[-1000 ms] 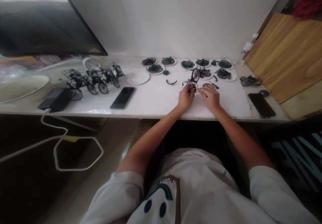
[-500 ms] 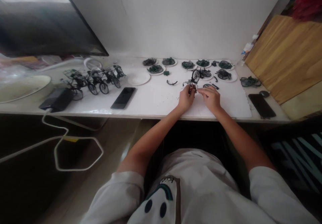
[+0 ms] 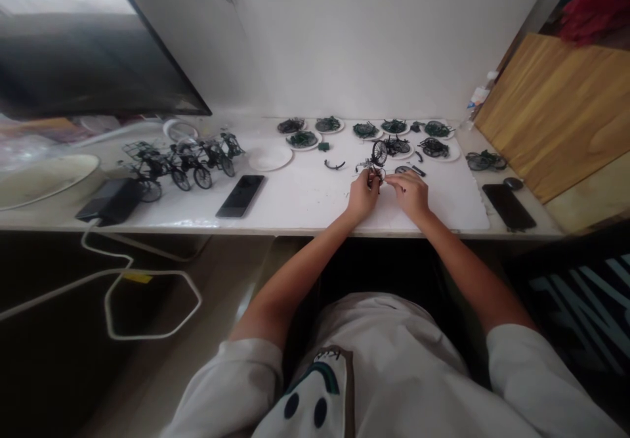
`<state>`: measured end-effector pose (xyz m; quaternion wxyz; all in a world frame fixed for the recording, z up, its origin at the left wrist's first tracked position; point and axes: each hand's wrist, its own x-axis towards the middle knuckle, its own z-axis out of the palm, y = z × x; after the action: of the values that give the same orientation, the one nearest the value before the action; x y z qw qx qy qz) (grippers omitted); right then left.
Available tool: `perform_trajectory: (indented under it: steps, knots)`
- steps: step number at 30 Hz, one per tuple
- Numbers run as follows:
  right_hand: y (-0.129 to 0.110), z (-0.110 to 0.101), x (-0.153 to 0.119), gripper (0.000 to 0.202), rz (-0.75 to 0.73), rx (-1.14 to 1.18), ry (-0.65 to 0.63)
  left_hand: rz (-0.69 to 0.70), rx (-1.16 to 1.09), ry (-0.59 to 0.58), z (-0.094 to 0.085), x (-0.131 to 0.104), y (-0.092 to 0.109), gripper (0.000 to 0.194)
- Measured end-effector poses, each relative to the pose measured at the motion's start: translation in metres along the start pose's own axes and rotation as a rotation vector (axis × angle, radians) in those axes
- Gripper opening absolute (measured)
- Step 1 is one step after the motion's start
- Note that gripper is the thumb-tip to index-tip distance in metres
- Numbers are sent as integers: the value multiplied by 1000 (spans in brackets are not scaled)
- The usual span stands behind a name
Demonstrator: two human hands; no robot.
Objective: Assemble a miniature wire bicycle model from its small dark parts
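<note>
From where I stand, a miniature bicycle (image 3: 378,154) sits at one o'clock from the left hand (image 3: 363,195), fingers clamped on it. The right hand (image 3: 412,192) pinches its fingers together alongside; any contact is unclear. Probably light, stiff, fragile: best held mid-frame.

Hands: two, left (image 3: 363,192) and right (image 3: 412,192), right of leftmost plate (image 3: 270,157). Other plates (image 3: 457,153), bearing bicycle parts (image 3: 435,146): eight, right of it. Model bicycles (image 3: 202,175), standing: at least four, overlapping, left of it. Phones: two, one (image 3: 241,196) nearer person, one (image 3: 508,205) far right. Power adapter (image 3: 113,199): one, left. Bottle (image 3: 478,99): one, right.
</note>
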<state>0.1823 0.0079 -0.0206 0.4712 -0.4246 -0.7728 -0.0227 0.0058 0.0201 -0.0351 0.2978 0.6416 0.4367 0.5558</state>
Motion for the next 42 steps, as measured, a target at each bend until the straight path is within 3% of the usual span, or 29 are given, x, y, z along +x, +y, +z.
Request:
perform_trajectory:
  steps: [29,34,42]
  knots:
    - [2,0,0,34,5,-57,-37,20,6,-22,1,2,-7,13]
    - [3,2,-1,26,36,-71,-69,20,9,-23,0,2,-5,13]
    - [3,3,-1,30,78,-234,-179,36,10,10,1,2,-5,12]
